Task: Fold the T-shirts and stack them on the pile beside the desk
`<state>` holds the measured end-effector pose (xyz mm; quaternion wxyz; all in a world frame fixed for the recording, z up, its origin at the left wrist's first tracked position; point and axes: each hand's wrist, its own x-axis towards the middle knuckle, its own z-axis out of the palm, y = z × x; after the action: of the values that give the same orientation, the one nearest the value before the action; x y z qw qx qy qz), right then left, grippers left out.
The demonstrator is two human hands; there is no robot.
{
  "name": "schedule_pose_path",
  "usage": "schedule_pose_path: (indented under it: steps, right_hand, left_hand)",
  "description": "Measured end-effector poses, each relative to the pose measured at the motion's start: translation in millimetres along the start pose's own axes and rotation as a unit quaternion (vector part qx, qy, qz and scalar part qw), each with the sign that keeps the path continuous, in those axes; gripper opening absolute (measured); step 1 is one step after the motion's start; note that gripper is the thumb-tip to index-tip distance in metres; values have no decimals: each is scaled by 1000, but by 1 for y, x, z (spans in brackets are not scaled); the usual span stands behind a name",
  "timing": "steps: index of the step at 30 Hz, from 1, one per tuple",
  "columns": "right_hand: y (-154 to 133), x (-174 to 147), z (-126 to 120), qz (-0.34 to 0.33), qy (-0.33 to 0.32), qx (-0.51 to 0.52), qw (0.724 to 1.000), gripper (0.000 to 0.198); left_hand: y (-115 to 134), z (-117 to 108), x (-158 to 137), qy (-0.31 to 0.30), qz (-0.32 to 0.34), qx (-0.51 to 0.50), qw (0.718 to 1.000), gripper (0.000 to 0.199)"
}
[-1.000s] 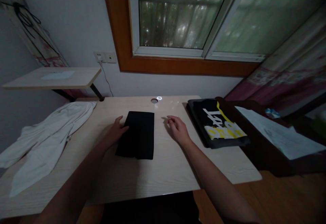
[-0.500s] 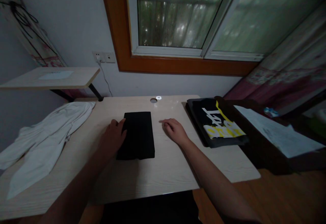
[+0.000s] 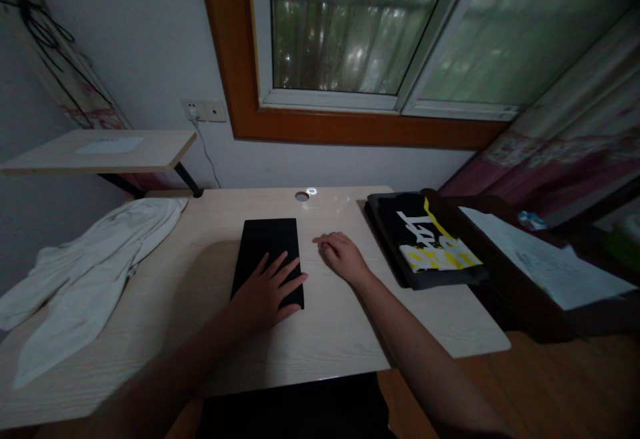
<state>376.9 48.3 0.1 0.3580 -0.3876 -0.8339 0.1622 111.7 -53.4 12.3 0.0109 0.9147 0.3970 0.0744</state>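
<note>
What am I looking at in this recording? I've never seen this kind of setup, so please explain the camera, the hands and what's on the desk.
There is no machine here: a person works bare-handed, filmed by a head-worn camera looking forward and down. The left hand is spread over a flat black bundle, apparently folded cloth; how firmly it presses can't be told. The right hand, fingers curled, is to the bundle's right, with nothing visible in its grasp. On the desk, a crumpled white cloth lies at left, and a dark folded stack with white and yellow print at right.
</note>
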Motion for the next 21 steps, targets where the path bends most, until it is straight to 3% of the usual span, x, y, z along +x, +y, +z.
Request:
schedule_pose_path:
  steps: [6,12,16,21]
  right_hand:
    - [2,0,2,5,-10,-9,1000,30]
    - [4,0,2,-1,-17,-15,1000,28]
    - [4,0,2,-3,-17,-17,1000,29]
    - [0,1,2,-7,-17,-13,1000,30]
  left_hand:
    - [16,2,-3,1,-10,8,1000,60]
    - [21,-9,-9,-17,58,-27,998,65]
    - [-6,-20,-9,-5,32,-62,998,59]
    - [-57,-10,-11,23,-93,-88,992,52]
